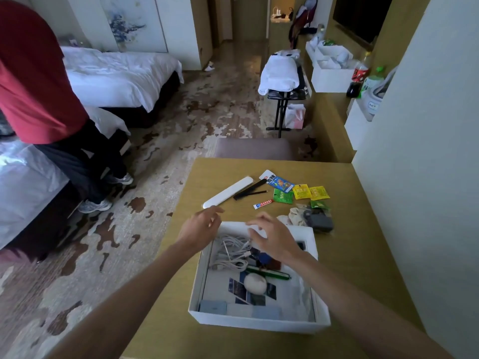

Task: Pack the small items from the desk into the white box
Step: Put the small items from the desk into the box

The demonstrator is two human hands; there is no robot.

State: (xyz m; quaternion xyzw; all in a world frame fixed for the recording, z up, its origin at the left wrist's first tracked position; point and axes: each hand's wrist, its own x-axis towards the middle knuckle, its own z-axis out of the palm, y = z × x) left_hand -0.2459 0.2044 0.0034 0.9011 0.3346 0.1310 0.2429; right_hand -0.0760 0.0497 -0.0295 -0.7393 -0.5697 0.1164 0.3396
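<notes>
The white box (259, 323) stands open on the wooden desk (363, 255). Inside lie white cables (233, 252), a green pen (269, 272), a pale round ball (255, 283) and cards. My left hand (202, 226) hovers over the box's far left corner, fingers relaxed and empty. My right hand (274, 239) is over the far rim with curved fingers; something white shows under them, and I cannot tell whether it is held. Beyond the box lie a long white case (228, 193), a black comb (250, 189), a small tube (263, 204), coloured packets (302, 191) and a grey pouch (320, 221).
A wall (414, 177) borders the desk on the right. A chair back (254, 149) stands at the desk's far edge. A person in a red top (33, 81) stands at the left between the beds. White boxes and bottles (360, 71) sit on the far counter.
</notes>
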